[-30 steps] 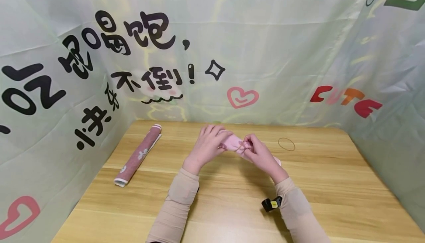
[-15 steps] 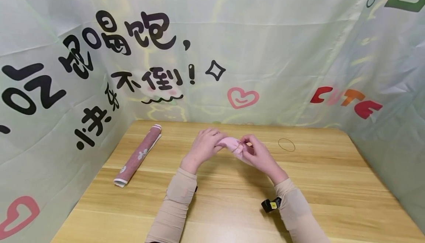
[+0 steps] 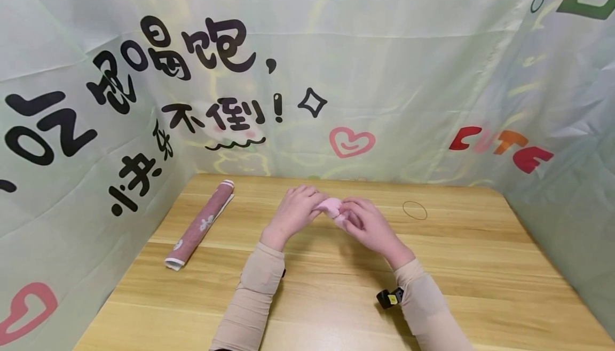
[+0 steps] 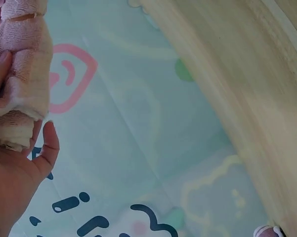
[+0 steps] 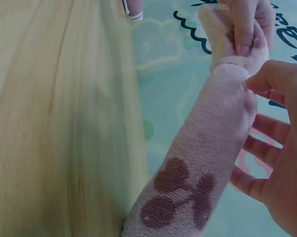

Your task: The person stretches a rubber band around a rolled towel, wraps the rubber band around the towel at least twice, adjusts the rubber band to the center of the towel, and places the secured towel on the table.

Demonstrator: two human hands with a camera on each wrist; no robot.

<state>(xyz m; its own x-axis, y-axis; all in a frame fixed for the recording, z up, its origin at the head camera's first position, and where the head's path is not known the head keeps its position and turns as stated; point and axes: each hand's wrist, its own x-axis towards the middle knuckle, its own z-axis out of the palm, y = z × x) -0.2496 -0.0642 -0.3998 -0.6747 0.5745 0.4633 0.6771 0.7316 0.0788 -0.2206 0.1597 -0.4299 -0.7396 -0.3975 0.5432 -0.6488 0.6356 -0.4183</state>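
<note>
My left hand (image 3: 298,209) grips one end of a rolled pink towel (image 3: 330,207), its thumb lying along the roll. A thin rubber band (image 4: 22,18) circles the towel and pinches in its thickness, as the left wrist view shows. My right hand (image 3: 372,225) holds the roll right at that band, thumb on the near side and the other fingers behind. Seen from the right wrist, the towel (image 5: 197,143) slants down with a dark flower print on its lower half. In the head view the right hand hides much of the roll.
A second rolled towel (image 3: 202,223), dusky pink with white edges, lies at the table's left. Another thin rubber band (image 3: 403,206) rests on the wooden table (image 3: 480,265) right of the hands. A printed curtain (image 3: 408,84) encloses the back and sides.
The band, first pinched in my right fingers, now sits round the towel. My right hand has shifted slightly left and closed over the roll; the left hand dipped a little.
</note>
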